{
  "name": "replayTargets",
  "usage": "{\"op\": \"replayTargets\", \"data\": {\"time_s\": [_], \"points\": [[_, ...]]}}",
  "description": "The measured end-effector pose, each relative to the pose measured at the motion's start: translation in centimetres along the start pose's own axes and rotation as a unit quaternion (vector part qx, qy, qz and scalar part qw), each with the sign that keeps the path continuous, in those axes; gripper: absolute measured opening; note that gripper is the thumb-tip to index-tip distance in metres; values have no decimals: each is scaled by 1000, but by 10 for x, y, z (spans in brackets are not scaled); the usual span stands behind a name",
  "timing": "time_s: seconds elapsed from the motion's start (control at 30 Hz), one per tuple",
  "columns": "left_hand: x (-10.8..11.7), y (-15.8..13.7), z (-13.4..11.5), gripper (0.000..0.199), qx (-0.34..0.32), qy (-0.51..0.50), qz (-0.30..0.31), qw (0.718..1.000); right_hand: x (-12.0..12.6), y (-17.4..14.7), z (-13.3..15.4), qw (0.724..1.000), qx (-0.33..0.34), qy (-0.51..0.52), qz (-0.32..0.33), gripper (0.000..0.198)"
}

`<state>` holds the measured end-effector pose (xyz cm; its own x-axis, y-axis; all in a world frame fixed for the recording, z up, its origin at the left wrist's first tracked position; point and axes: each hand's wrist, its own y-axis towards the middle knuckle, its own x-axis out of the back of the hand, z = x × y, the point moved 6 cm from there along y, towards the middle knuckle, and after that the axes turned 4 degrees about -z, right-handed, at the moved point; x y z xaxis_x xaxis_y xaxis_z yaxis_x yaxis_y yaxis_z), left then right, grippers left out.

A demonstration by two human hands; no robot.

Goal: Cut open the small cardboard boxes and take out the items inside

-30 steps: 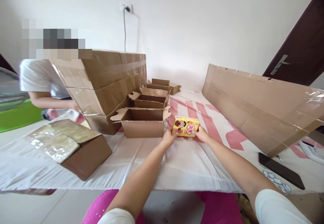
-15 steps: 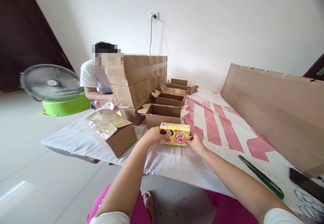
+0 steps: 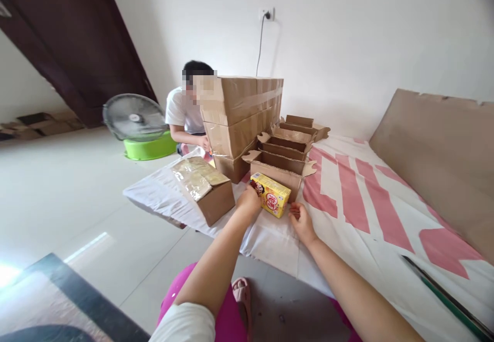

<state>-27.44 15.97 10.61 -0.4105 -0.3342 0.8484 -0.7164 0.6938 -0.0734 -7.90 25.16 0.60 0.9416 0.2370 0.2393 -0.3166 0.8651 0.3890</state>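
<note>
A small yellow printed snack box (image 3: 271,195) rests tilted on the cloth-covered table, close against the front of an open cardboard carton (image 3: 276,173). My left hand (image 3: 249,202) grips the snack box at its left end; some of those fingers are hidden behind it. Just off the box's right end is my right hand (image 3: 302,222), fingers loosely curled and apart from it, with nothing seen in them. Several more open cartons (image 3: 287,145) stand in a row behind the nearest one, flaps spread.
A taped carton (image 3: 216,203) lies left of my hands. Behind it rises a stack of taped cartons (image 3: 247,118), with another person (image 3: 185,110) beside it. A cardboard sheet (image 3: 443,151) stands at right. A green-handled knife (image 3: 443,293) lies front right. A fan (image 3: 135,118) is far left.
My view has swung left, so things sit farther right. The snack box has turned from level to slanting, down at its right end. My right hand has let go of it; my left still holds.
</note>
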Motion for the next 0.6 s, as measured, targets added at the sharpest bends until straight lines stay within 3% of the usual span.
{"op": "replayTargets", "data": {"time_s": [0.13, 0.23, 0.33, 0.37, 0.43, 0.5, 0.53, 0.6], "points": [[18, -22, -11, 35, -32, 44, -20, 998, 1, 1, 2, 1000, -13, -7, 19, 29], [52, -49, -21, 29, -73, 57, -56, 994, 0, 0, 7, 999, -11, -10, 51, 27], [106, -64, -15, 22, -148, -30, -197, 969, -2, -4, 13, 995, -6, -13, 97, 29], [126, -63, -2, 23, -147, -88, -265, 949, -3, -6, 15, 993, -5, -14, 115, 30], [157, -50, 42, 29, -102, -203, -421, 878, -6, -9, 18, 989, -6, -16, 148, 30], [165, -27, 96, 34, -23, -295, -528, 796, -8, -12, 20, 985, -8, -18, 170, 31], [159, -11, 123, 38, 40, -326, -538, 776, -9, -13, 21, 984, -8, -18, 176, 32], [136, 25, 165, 46, 136, -374, -445, 802, -10, -13, 23, 983, -7, -15, 185, 35]]}}
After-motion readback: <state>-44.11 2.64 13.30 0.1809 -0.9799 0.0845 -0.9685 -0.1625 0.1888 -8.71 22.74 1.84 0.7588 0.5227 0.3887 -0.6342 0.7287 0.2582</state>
